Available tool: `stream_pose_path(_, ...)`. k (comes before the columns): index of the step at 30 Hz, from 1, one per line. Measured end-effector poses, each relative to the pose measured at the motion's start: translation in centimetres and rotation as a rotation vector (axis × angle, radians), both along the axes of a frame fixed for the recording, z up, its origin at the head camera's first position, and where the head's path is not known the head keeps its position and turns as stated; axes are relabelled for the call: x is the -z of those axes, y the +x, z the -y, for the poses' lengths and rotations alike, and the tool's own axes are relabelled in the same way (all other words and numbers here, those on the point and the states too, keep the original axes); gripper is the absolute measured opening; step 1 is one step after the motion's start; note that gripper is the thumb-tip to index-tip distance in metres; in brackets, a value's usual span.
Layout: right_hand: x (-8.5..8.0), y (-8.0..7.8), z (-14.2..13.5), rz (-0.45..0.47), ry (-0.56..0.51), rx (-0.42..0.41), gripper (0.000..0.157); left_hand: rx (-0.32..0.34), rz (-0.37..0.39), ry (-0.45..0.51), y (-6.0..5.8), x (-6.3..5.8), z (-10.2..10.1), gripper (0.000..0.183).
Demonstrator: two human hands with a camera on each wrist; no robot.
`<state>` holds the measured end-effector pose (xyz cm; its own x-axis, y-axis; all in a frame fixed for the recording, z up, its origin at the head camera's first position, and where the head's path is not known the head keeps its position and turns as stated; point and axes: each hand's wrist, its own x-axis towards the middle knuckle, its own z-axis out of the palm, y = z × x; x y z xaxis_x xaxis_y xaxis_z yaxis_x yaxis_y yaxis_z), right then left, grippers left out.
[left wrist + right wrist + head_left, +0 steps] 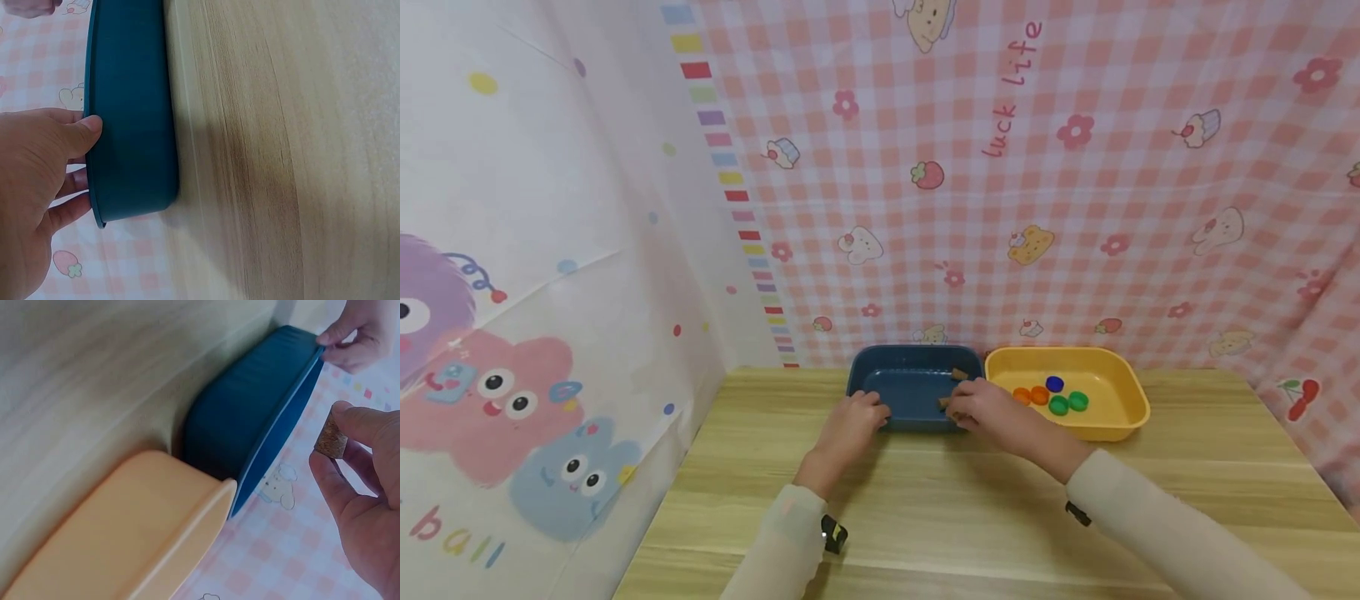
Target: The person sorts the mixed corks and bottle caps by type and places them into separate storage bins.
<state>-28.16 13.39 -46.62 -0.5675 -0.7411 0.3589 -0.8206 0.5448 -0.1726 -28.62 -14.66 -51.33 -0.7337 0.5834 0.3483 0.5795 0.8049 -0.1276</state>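
Note:
A dark blue tray (895,392) stands at the back of the table. My left hand (852,421) grips its near rim at the left, with the thumb (92,124) on the outer wall and the other fingers inside. My right hand (992,414) is over the tray's right end. Between thumb and fingertips it pinches a cork stopper (331,439), held above rim height in the right wrist view. Another cork (959,374) lies in the tray's back right corner, and a further brown cork piece (943,402) shows beside my right fingertips, partly covered.
A yellow tray (1112,427) stands against the blue one on the right. Inside it are small round caps: orange (1039,395), green (1078,401) and dark blue (1054,384). A pink checked cloth (970,208) hangs right behind both trays. The wooden table (940,517) extends in front.

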Motion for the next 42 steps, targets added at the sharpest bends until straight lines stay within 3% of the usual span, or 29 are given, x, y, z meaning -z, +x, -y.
stream_pose_path(8, -0.9, -2.7, -0.1, 0.125, 0.018, 0.078, 0.014, -0.006, 0.003, 0.012, -0.1, 0.2, 0.0, 0.005)
stream_pose_path(19, -1.3, -5.6, -0.2, 0.195, 0.122, 0.154, 0.016, -0.006, 0.012, 0.009, -0.1, 0.0, 0.0, 0.005)
stream_pose_path(32, -0.4, -7.1, 0.3, 0.113, 0.161, 0.155, 0.008, 0.001, 0.009, 0.011, 0.0, 0.1, 0.0, 0.004)
stream_pose_path(42, -0.3, -8.0, 1.0, 0.159, 0.158, 0.161, 0.014, 0.006, -0.007, -0.004, -0.2, 0.3, 0.0, 0.005)
